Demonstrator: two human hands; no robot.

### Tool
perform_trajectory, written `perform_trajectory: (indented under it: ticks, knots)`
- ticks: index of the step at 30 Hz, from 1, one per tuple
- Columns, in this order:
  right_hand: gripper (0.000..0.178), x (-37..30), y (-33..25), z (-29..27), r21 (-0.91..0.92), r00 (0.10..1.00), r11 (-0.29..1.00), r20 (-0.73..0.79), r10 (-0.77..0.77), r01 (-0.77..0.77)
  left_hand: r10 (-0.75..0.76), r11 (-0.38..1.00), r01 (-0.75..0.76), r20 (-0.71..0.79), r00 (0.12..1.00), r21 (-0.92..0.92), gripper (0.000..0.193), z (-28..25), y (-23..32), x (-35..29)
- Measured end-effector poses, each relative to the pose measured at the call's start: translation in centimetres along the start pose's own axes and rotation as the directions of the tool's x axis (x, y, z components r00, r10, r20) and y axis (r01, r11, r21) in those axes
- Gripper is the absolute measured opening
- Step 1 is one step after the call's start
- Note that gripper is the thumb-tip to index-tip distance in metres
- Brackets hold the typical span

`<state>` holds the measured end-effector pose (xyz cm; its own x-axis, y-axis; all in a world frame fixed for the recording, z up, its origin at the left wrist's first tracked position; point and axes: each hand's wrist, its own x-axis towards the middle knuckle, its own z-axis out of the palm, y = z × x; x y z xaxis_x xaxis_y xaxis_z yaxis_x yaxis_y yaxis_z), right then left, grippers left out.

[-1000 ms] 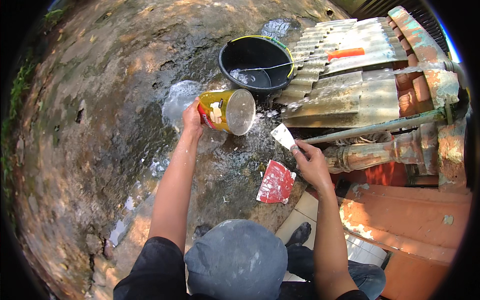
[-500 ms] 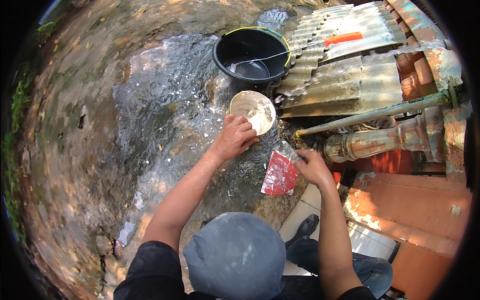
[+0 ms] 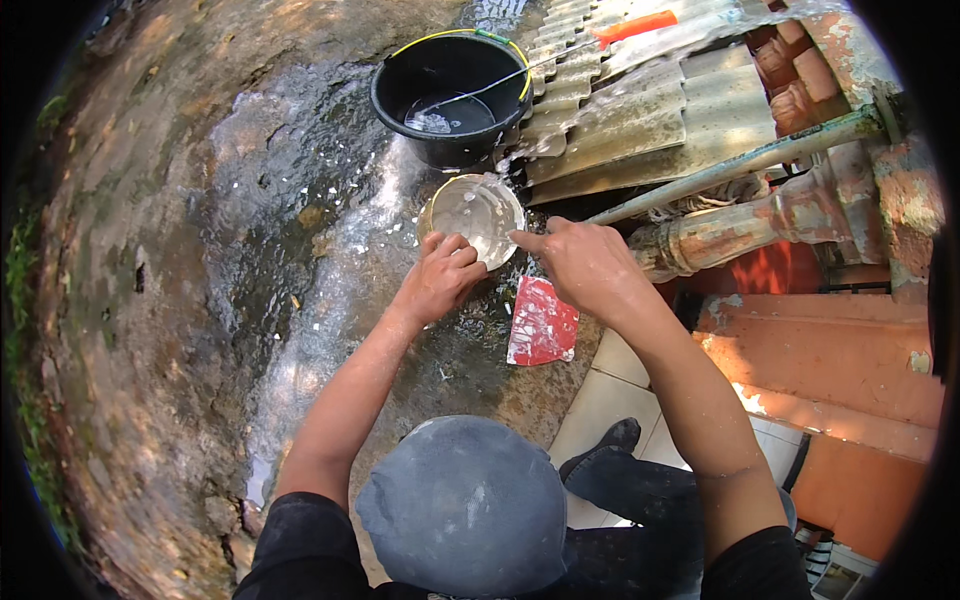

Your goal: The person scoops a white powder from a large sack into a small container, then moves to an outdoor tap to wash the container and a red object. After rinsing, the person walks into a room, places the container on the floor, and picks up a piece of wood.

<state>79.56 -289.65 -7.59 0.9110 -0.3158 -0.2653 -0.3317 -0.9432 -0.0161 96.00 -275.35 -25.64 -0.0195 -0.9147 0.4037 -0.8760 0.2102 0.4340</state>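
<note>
Gripping a can [image 3: 468, 207] by its edge, the left hand [image 3: 440, 275] had its fingers bent over the near left side of the rim. The left arm slanted up and to the right, with the back of the hand on top. The can was between the two hands, just on the near side of a black bucket [image 3: 450, 152], and its open mouth faced up. The right arm slanted up and to the left. The right hand [image 3: 580, 262] was palm down, with one finger poking out at the can's right rim. Its other fingers were hidden, so I cannot tell if it held anything. A red piece [image 3: 543, 325] lay just below, on the wet ground [image 3: 400, 385].
</note>
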Motion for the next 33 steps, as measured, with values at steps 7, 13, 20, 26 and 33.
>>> perform_trajectory:
  ticks: [7, 13, 20, 26, 33]
  knots:
    - [0.020, 9.1, 2.0, 2.7, -0.393, 0.991, 0.912, 0.092, -0.092, 0.121, 0.077, 0.997, -0.076, 0.028, 0.997, -0.017, 0.011, 0.1, -1.1, 3.2]
    - [0.019, 9.1, 3.0, 3.1, -0.278, 0.990, 0.957, 0.136, -0.043, 0.079, 0.159, 0.987, -0.159, 0.094, 0.983, -0.006, 0.008, 0.2, -1.0, 5.4]
    - [0.024, 12.1, 3.0, 3.1, -0.299, 0.938, 0.945, 0.345, -0.022, 0.133, 0.163, 0.985, -0.157, 0.096, 0.982, -0.070, 0.009, -0.1, -1.1, 6.0]
    - [0.020, 13.1, 2.5, 5.9, -0.286, 0.977, 0.948, 0.196, -0.083, 0.138, 0.172, 0.983, -0.156, 0.197, 0.965, -0.092, 0.010, -0.8, -2.5, 5.5]
    - [0.026, 14.7, 3.3, 7.2, -0.235, 0.959, 0.961, 0.272, -0.076, 0.142, 0.157, 0.985, -0.136, 0.223, 0.962, -0.109, 0.011, -1.4, -3.0, 5.7]
